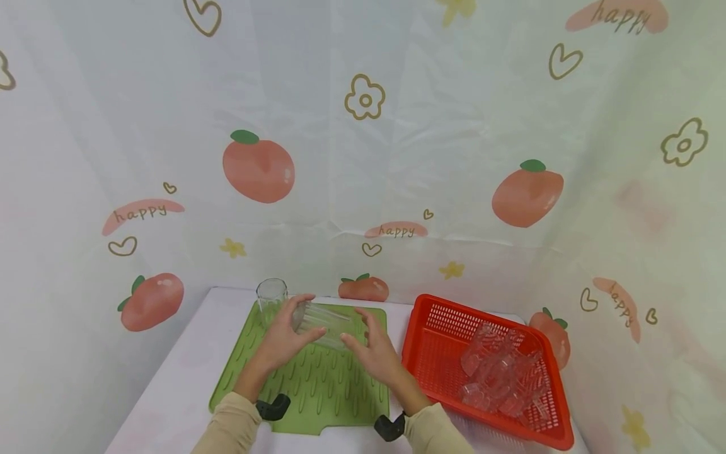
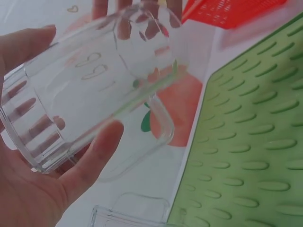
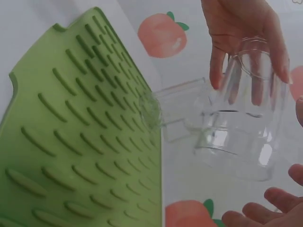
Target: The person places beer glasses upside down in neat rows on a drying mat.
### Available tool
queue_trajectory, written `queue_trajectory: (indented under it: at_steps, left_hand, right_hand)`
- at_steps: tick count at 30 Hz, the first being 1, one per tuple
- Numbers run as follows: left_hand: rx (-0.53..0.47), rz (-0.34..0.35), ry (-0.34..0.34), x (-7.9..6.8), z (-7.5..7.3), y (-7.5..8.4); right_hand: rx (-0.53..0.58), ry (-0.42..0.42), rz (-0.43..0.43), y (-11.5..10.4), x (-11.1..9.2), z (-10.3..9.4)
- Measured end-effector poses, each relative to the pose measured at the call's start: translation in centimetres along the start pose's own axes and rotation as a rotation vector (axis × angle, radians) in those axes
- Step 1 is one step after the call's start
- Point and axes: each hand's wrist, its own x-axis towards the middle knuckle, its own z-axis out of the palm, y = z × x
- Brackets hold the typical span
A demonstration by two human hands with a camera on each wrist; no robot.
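My left hand [image 1: 282,339] grips a clear glass mug [image 1: 331,323] by its base end, thumb on one side and fingers on the other. The mug lies tilted in the air over a green ribbed drying mat [image 1: 317,391], its mouth toward my right hand [image 1: 379,354]. A loop handle [image 2: 165,125] shows on its side in the left wrist view. My right hand is spread near the mouth end; in the right wrist view its fingers [image 3: 258,213] are apart from the glass. A second glass mug [image 1: 272,291] stands upright at the mat's back left corner.
To the right of the mat sits a red plastic basket [image 1: 416,321] with several clear glass mugs [image 1: 501,372] piled in its right part. A white curtain [image 1: 363,170] printed with fruit closes off the back and sides. The white tabletop [image 1: 164,391] shows around the mat.
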Motion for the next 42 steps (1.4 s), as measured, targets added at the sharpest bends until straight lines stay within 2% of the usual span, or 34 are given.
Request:
queue_trajectory:
  at_steps: [3,13,22,27,36,42]
  left_hand:
    - [0.032,0.031,0.018,0.2,0.1,-0.2]
    - [0.155,0.075,0.119,0.4,0.9,-0.8]
    - [0.267,0.117,0.215,0.3,1.9,-1.8]
    - [0.315,0.135,0.253,0.5,2.5,-2.1]
    - [0.365,0.201,0.282,1.3,3.5,-2.8]
    - [0.384,0.196,0.300,1.5,4.2,-3.5]
  right_hand:
    - [-0.083,0.026,-0.035,0.0,0.0,-0.4]
    - [-0.371,0.058,-0.021,0.0,-0.3,-2.0]
    - [-0.593,0.095,-0.058,0.3,-0.7,-2.9]
    - [-0.646,0.090,-0.025,0.4,-1.0,-3.9]
    - [-0.636,0.113,0.015,0.8,-1.7,-5.7]
    - [-0.643,0.116,0.053,1.5,-2.1,-6.5]
